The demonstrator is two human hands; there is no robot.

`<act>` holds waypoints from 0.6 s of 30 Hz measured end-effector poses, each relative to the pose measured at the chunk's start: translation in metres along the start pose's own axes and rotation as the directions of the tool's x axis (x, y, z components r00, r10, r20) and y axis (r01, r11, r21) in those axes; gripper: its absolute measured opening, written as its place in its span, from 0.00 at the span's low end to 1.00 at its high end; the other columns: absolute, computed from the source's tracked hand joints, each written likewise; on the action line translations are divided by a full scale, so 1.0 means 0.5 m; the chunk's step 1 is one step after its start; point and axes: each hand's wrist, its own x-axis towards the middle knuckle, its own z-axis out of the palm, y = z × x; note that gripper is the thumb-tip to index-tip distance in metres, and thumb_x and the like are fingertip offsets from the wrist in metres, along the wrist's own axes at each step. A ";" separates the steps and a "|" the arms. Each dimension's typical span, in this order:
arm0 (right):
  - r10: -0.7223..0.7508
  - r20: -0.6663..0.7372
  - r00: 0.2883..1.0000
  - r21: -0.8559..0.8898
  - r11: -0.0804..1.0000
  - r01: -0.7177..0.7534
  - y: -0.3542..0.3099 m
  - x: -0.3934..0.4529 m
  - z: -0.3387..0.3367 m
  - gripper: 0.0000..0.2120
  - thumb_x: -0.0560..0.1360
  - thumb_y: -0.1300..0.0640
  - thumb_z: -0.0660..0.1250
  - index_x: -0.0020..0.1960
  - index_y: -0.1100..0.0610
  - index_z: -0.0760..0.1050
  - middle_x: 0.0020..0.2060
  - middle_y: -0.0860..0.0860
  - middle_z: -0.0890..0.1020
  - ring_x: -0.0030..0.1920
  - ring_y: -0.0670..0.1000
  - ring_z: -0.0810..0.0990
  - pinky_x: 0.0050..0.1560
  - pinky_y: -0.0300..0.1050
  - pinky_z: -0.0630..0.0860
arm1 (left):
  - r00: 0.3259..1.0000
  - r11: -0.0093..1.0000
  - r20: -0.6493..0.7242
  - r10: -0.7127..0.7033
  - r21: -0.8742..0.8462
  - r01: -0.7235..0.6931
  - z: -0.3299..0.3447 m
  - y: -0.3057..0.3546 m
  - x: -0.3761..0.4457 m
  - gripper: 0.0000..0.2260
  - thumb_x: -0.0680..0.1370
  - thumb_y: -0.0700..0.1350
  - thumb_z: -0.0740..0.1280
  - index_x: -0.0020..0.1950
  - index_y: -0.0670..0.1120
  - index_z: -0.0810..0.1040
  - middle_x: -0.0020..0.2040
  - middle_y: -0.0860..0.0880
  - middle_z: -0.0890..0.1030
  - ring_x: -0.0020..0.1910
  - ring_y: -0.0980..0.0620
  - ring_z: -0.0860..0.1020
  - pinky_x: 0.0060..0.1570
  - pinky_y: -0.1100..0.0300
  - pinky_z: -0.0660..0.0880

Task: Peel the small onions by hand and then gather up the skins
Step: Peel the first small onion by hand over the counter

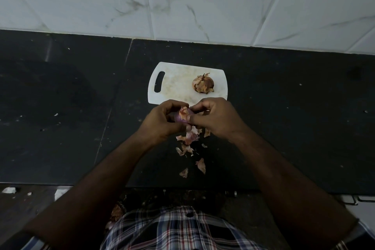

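Near the middle of the counter [60, 107], the left hand [162, 122] cups an onion [183, 116], fingers curled round it, likely to steady it while the skin is worked off. Purple flesh shows on its near side and a ragged tuft of dry skin stands at its top, so it looks part peeled. At three o'clock of the onion, the right hand [215, 117] meets it, thumb and fingertips pinched at its edge, seemingly on a flap of skin; what exactly they hold is hidden. Both hands hover just clear of the board [172, 83], whose near edge lies at twelve o'clock of them, probably so that scraps drop onto the counter and not among the waiting work.

Toward one o'clock of the hands, on the right half of the board, a second onion [203, 83] sits in its papery coat, apparently untouched. At six o'clock of the hands the skins [190, 142] lie scattered in a loose trail toward the counter's front edge, not yet gathered.

Dark, speckled stone makes up the counter, with a seam running at about eleven o'clock of the board and pale crumbs here and there. Behind it rises a wall [182, 2] of white, grey-veined tiles. Light is dim. A checked shirt [172, 229] shows at the bottom.
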 end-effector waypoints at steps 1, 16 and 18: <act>0.002 0.003 1.000 -0.011 1.000 -0.002 0.003 0.002 -0.001 0.11 0.70 0.49 0.76 0.49 0.52 0.85 0.39 0.45 0.86 0.41 0.44 0.84 0.46 0.53 0.83 | 1.000 1.000 -0.001 0.010 0.015 -0.010 0.002 0.001 -0.001 0.25 0.68 0.31 0.78 0.62 0.44 0.78 0.57 0.46 0.83 0.52 0.50 0.84 0.49 0.55 0.83; -0.184 -0.048 0.982 -0.237 0.957 0.168 0.008 -0.008 0.017 0.10 0.77 0.53 0.68 0.52 0.55 0.85 0.39 0.52 0.85 0.38 0.48 0.81 0.39 0.50 0.79 | 0.997 0.981 -0.049 0.065 0.186 -0.055 0.012 0.006 -0.001 0.23 0.68 0.33 0.79 0.60 0.45 0.80 0.52 0.50 0.83 0.45 0.56 0.84 0.43 0.60 0.82; -0.195 -0.046 0.980 -0.261 0.949 0.176 0.007 -0.008 0.021 0.11 0.77 0.53 0.68 0.51 0.57 0.85 0.38 0.53 0.84 0.38 0.47 0.80 0.39 0.50 0.78 | 0.996 0.981 -0.056 0.066 0.187 -0.055 0.013 0.004 -0.002 0.23 0.68 0.34 0.79 0.61 0.45 0.80 0.53 0.50 0.83 0.46 0.54 0.84 0.44 0.60 0.82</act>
